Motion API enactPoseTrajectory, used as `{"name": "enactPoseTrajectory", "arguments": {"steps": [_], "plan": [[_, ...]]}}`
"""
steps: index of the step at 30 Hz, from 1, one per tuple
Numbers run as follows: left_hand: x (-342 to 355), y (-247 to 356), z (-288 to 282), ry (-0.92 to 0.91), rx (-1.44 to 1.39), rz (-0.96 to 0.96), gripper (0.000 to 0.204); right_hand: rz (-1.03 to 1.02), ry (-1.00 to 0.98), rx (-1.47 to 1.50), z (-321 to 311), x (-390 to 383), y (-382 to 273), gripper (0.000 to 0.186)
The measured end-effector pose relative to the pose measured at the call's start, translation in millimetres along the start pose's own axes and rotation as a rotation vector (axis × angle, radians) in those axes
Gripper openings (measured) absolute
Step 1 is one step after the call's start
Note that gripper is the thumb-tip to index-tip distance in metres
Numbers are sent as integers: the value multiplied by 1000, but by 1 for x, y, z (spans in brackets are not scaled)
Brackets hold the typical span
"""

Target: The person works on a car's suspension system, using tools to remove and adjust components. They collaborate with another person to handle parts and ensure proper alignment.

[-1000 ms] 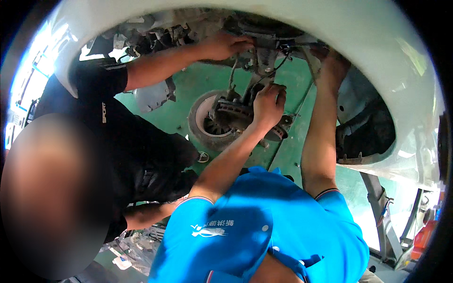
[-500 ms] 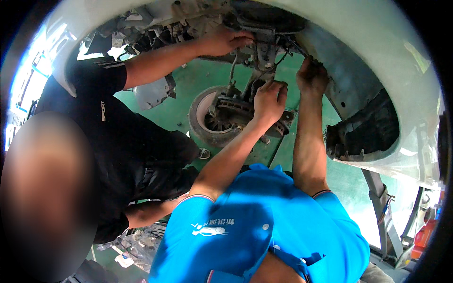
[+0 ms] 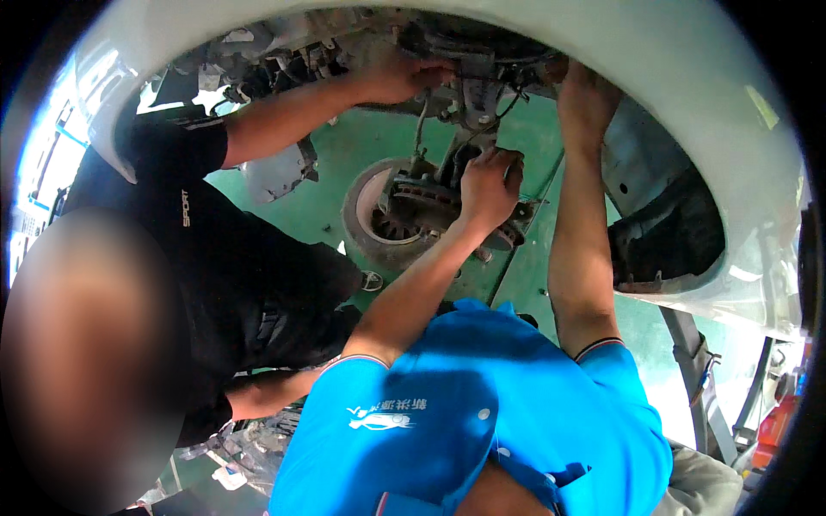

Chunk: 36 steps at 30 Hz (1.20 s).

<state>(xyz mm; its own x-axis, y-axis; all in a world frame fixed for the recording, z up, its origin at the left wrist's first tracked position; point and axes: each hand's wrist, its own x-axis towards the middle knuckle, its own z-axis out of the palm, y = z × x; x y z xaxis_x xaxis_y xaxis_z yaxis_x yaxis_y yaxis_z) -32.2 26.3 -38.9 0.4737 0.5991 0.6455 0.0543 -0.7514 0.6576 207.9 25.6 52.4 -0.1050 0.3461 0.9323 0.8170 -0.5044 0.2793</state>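
Observation:
My left hand [image 3: 492,187] is closed with curled fingers beside the wheel hub and brake disc [image 3: 426,193], near the lower end of the strut [image 3: 478,90]. What those fingers grip is hidden. Up inside the wheel arch, under the edge of the light-coloured fender [image 3: 671,64], my right hand [image 3: 589,95] reaches high, and its fingertips are out of sight in shadow. A thin dark cable [image 3: 509,110] loops beside the strut between my hands. To the left, a co-worker's hand [image 3: 413,79] touches the upper part of the strut area.
A co-worker in black [image 3: 249,249] stands close on my left, one arm across the opening. A detached wheel [image 3: 370,211] lies on the green floor below. Dark wheel-arch lining [image 3: 671,232] hangs on the right, above a lift arm [image 3: 693,370].
My right hand has moved upward and deeper under the fender, its fingers passing out of sight. My left hand has stayed nearly in place. The co-worker's hand has shifted slightly left.

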Motion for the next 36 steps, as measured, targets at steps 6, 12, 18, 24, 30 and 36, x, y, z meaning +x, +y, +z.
{"name": "enactPoseTrajectory", "arguments": {"steps": [6,12,18,24,30,36], "plan": [[2,7,-3,-21,2,-15,16,260,-270,50,-4,-5,2,23],[2,5,0,-11,-29,-3,11,1055,-181,1325,-107,50,-48,30],[0,4,2,-20,5,18,13,821,-148,1258,-126,52,-51,27],[-1,5,1,-4,-21,5,13,1329,20,1819,-139,45,-47,21],[-3,-1,7,-18,15,19,12,1754,533,1951,-83,-14,-67,14],[-2,5,3,-3,-10,28,11,1898,589,2304,-61,-45,-74,16]]}}
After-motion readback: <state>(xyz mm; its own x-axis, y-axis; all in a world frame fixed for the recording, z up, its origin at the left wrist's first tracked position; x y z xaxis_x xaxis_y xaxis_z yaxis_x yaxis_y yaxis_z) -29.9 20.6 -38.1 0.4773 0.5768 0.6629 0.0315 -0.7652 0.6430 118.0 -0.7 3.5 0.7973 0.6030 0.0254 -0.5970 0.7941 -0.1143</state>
